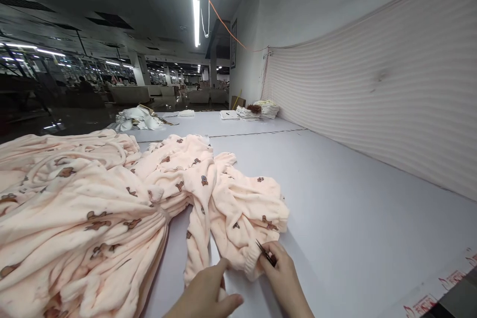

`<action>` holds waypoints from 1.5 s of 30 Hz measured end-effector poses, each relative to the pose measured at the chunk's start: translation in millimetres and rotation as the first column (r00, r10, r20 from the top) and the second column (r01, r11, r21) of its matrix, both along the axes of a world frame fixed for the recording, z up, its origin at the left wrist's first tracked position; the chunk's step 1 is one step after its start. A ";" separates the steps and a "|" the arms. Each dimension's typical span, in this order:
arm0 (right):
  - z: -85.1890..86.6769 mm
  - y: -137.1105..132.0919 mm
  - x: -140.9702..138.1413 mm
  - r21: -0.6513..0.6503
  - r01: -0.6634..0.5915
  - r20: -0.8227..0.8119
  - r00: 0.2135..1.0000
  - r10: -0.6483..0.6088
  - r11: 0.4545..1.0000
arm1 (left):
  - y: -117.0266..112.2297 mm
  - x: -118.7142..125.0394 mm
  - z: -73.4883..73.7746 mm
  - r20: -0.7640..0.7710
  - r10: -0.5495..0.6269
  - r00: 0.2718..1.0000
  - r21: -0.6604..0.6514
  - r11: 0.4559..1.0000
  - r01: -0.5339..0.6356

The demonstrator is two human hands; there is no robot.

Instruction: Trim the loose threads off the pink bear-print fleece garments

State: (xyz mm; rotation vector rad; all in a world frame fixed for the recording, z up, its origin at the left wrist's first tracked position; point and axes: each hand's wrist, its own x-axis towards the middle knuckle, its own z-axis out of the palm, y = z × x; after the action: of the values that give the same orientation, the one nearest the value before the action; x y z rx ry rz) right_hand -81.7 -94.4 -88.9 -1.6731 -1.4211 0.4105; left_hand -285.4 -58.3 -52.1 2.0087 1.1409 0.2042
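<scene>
A pale pink plush garment [242,198] with small brown bear prints lies on the table, its ribbed cuff [251,258] towards me. My right hand [281,271] is closed around dark, pointed thread snips [269,257]; their tips rest over the fabric beside the cuff. The fingers of that hand are against the cuff's edge. Left of it, my left hand [208,290] has thumb and forefinger spread, close to a hanging sleeve [198,243]. Its other fingers are partly hidden. A large heap of the same pink fabric [108,208] fills the left side, gathered in folds.
The pale table [346,198] stretches away to the right and back. White cloth pieces [137,118] lie at the far left, with folded stacks [248,113] at the far edge. A striped cloth sheet [365,74] hangs along the right side.
</scene>
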 end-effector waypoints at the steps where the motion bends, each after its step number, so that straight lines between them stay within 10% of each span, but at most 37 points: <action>1: 2.5 -0.9 -4.5 -0.003 -0.024 -0.042 0.999 0.023 1.000 | -0.1 9.0 -5.6 0.038 0.012 0.999 -0.004 1.000 -0.012; 5: 4.8 -3.3 -17.4 0.007 -0.035 -0.219 0.975 0.035 0.999 | 5.5 33.0 -10.4 0.283 0.133 0.950 0.031 0.989 -0.148; 9: 5.1 -2.2 -16.3 0.189 0.125 -0.034 0.992 -0.121 0.974 | 10.1 34.8 -4.1 0.333 0.118 0.935 0.107 0.981 -0.162; 12: 9.8 2.9 -14.5 0.247 -0.030 0.013 1.000 0.027 0.969 | 8.8 30.2 -7.4 0.350 0.091 0.932 0.182 0.970 -0.163; 19: 13.9 7.1 -27.0 0.088 -0.044 -0.422 0.903 0.078 0.995 | 7.4 29.4 -14.9 0.357 0.080 0.931 0.061 0.992 -0.109; 25: 7.6 -12.2 -14.8 0.187 0.170 -0.097 0.983 -0.154 0.968 | 1.4 18.4 -8.5 0.585 0.120 0.802 0.181 0.945 -0.273; 31: 17.4 -18.9 -21.2 0.270 0.025 0.137 0.988 -0.064 0.962 | -1.6 1.3 -4.3 0.578 0.171 0.798 0.309 0.859 -0.408; 33: 21.3 -11.9 -23.1 0.291 0.017 0.186 0.980 -0.074 0.957 | 2.5 0.8 0.9 0.594 0.188 0.782 0.222 0.896 -0.384; 36: 27.5 3.2 -24.4 0.306 0.048 0.237 0.964 -0.125 0.951 | 10.7 2.8 5.2 0.603 0.276 0.748 -0.278 0.952 -0.128; 40: 35.4 12.8 -23.0 0.146 0.014 0.192 0.981 -0.042 0.989 | 20.3 2.4 -1.0 0.603 0.515 0.610 -0.713 0.690 0.122; 45: 40.0 -3.0 -16.0 0.022 -0.181 0.050 0.982 0.180 0.983 | 22.8 -1.2 1.3 0.594 0.610 0.525 -0.785 0.581 0.215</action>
State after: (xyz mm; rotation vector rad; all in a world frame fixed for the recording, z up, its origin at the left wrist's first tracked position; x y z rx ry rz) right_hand -97.7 -97.4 -48.8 -1.5475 -1.6134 0.4536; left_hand -286.6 -35.5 -50.8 0.6885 0.6149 0.6065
